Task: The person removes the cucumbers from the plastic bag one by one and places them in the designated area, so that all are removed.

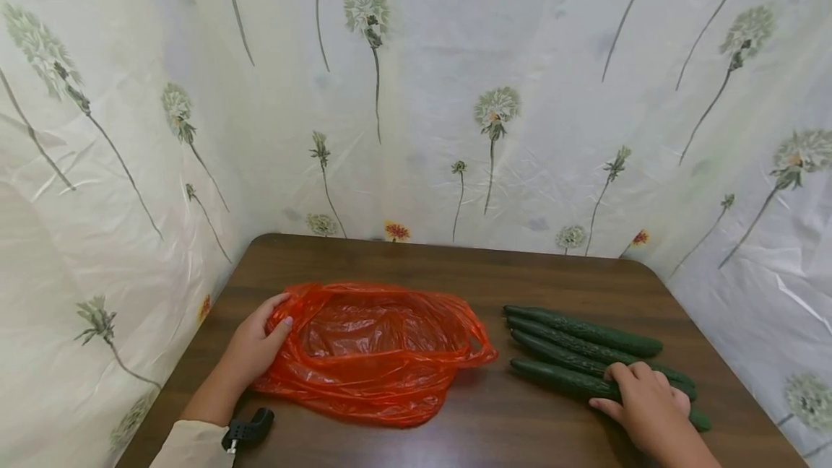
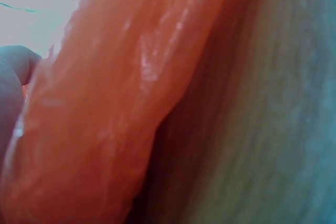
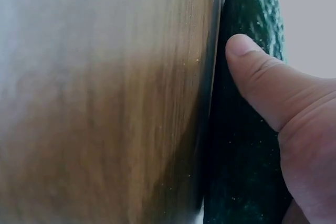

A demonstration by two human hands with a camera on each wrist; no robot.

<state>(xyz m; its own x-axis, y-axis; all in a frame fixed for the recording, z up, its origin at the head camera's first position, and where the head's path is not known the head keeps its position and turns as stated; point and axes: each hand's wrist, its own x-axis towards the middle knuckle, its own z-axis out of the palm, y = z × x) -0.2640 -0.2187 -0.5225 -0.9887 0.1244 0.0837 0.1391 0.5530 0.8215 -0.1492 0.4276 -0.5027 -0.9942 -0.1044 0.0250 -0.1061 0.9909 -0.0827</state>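
A red plastic bag (image 1: 377, 388) lies on the table with its mouth spread open. My left hand (image 1: 252, 341) pinches the bag's left rim, thumb on the inner side. In the left wrist view the red film (image 2: 100, 103) fills much of the picture, and part of the hand (image 2: 14, 90) shows at the left edge. To the right of the bag, my right hand (image 1: 650, 403) grips the nearest cucumber (image 1: 559, 375) toward its right end. The right wrist view shows the thumb (image 3: 262, 77) pressed against the dark green cucumber (image 3: 236, 156); the other fingers are mostly hidden there.
Several more cucumbers (image 1: 598, 331) lie side by side just behind the gripped one. The brown wooden table (image 1: 455, 258) has a floral cloth (image 1: 422, 92) hanging behind it and at both sides. A black strap device (image 1: 250, 428) sits at the left wrist.
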